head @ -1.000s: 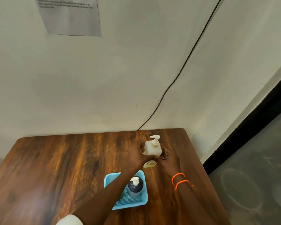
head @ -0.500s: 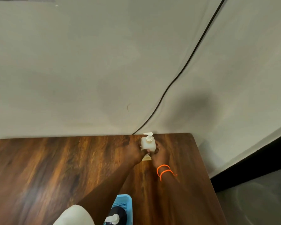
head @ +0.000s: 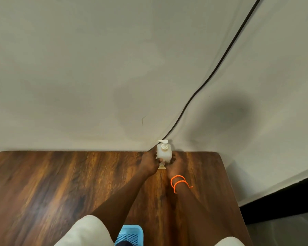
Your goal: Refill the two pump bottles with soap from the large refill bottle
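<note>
A white square pump bottle (head: 164,152) stands at the far edge of the wooden table (head: 60,183), close to the wall. My left hand (head: 148,163) grips its left side and my right hand (head: 174,163), with orange bands on the wrist, grips its right side. The bottle's base with a band of yellowish soap shows between my hands. A blue mesh tray (head: 130,234) sits at the bottom edge of the view, with the top of a dark pump bottle (head: 124,243) just showing inside it. The large refill bottle is out of sight.
A black cable (head: 203,86) runs down the white wall to the table's far edge behind the bottle. The table's right edge drops to a dark floor strip (head: 277,206). White sleeves cover the lower part of the view.
Both hands have pushed the white pump bottle away from the tray to the table's far edge near the wall. The view has tilted, so the blue tray now sits at the bottom edge.
</note>
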